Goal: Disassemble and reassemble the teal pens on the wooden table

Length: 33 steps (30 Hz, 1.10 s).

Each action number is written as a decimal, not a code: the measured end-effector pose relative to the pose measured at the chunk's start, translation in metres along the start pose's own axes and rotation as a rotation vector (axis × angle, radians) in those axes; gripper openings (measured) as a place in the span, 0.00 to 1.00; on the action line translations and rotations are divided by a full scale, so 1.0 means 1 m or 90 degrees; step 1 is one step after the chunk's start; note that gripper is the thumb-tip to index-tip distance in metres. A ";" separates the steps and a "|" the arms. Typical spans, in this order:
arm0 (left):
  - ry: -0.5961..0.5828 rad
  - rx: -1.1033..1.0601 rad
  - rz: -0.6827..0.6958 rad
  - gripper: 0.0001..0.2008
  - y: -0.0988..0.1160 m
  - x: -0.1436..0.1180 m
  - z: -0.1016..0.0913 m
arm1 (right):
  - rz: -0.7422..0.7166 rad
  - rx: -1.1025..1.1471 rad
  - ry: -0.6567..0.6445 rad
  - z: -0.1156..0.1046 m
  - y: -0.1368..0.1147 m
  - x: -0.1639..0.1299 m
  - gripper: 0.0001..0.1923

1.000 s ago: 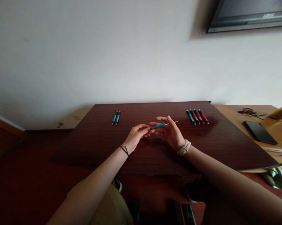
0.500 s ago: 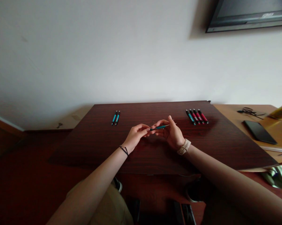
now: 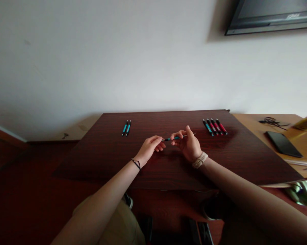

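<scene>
Above the dark wooden table (image 3: 153,177), a teal and black pen (image 3: 177,137) lies level between my two hands. My left hand (image 3: 149,148) pinches its left end between thumb and fingertips. The fingers of my right hand (image 3: 190,146) are closed around the teal barrel, with the thumb raised. A thin pale rod, perhaps the refill, sticks out past the right fingers. Two teal pens (image 3: 126,128) lie side by side at the table's left. At its right lie another teal pen (image 3: 208,128) and several red pens (image 3: 216,127) in a row.
A lighter wooden table (image 3: 250,127) adjoins on the right, bearing a black phone (image 3: 283,144), a coiled dark cable (image 3: 272,121) and a yellow item (image 3: 306,122). A wall-mounted screen (image 3: 273,17) hangs at the upper right. The white wall stands behind the table.
My hands have drawn slightly apart. More of the pen's dark left part now shows between them, and my right hand has shifted a little to the right.
</scene>
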<state>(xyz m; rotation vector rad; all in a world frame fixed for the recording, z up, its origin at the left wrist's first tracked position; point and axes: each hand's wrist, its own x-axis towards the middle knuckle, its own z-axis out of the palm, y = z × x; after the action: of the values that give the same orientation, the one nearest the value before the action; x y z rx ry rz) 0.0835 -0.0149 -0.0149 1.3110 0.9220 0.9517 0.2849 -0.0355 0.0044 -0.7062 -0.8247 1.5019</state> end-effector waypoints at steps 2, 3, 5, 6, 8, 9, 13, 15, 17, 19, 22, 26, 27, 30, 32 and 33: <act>-0.008 0.024 0.004 0.21 0.000 0.000 0.001 | -0.005 -0.005 0.004 0.000 0.000 0.000 0.30; -0.013 0.033 0.008 0.21 0.001 -0.001 0.001 | -0.007 -0.006 0.004 0.000 0.000 0.000 0.30; -0.018 0.043 0.016 0.21 0.001 -0.001 0.001 | -0.010 -0.006 -0.001 0.000 0.001 0.000 0.30; -0.019 0.045 0.019 0.21 0.001 -0.001 0.001 | -0.011 -0.006 -0.004 0.000 0.001 0.000 0.29; -0.019 0.050 0.022 0.20 0.002 -0.001 0.001 | -0.013 -0.005 -0.009 -0.001 0.002 0.000 0.29; -0.019 0.053 0.024 0.20 0.002 -0.001 0.001 | -0.012 -0.006 -0.010 -0.001 0.002 0.000 0.29; -0.011 0.065 0.037 0.18 0.005 -0.002 0.002 | -0.006 -0.007 -0.006 -0.003 0.003 0.001 0.29; -0.004 0.069 0.039 0.17 0.006 -0.002 0.002 | -0.005 -0.007 -0.006 -0.004 0.004 0.002 0.29; 0.002 0.072 0.038 0.15 0.007 -0.003 0.003 | -0.003 -0.006 -0.009 -0.004 0.004 0.003 0.29; 0.005 0.069 0.040 0.14 0.007 -0.002 0.002 | -0.003 -0.006 -0.009 -0.004 0.004 0.003 0.29; 0.002 0.058 0.045 0.13 0.005 -0.001 0.001 | -0.004 -0.011 -0.007 -0.003 0.004 0.003 0.30; -0.012 0.058 0.037 0.16 0.001 0.000 0.001 | -0.008 -0.015 -0.008 -0.002 0.004 0.003 0.30; -0.015 0.061 0.034 0.16 0.001 0.001 0.000 | -0.008 -0.015 -0.008 -0.002 0.004 0.003 0.30; -0.022 0.065 0.033 0.19 0.001 0.000 0.001 | -0.007 -0.012 -0.010 -0.002 0.004 0.003 0.30; -0.024 0.067 0.031 0.20 0.002 -0.001 0.001 | -0.011 -0.010 -0.014 -0.002 0.004 0.002 0.30; -0.026 0.070 0.029 0.21 0.002 -0.001 0.001 | -0.012 -0.009 -0.015 -0.002 0.004 0.002 0.30</act>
<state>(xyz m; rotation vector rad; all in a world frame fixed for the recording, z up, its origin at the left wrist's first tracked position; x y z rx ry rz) 0.0841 -0.0160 -0.0128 1.4454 0.9267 0.9164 0.2843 -0.0332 0.0005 -0.6906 -0.8589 1.4907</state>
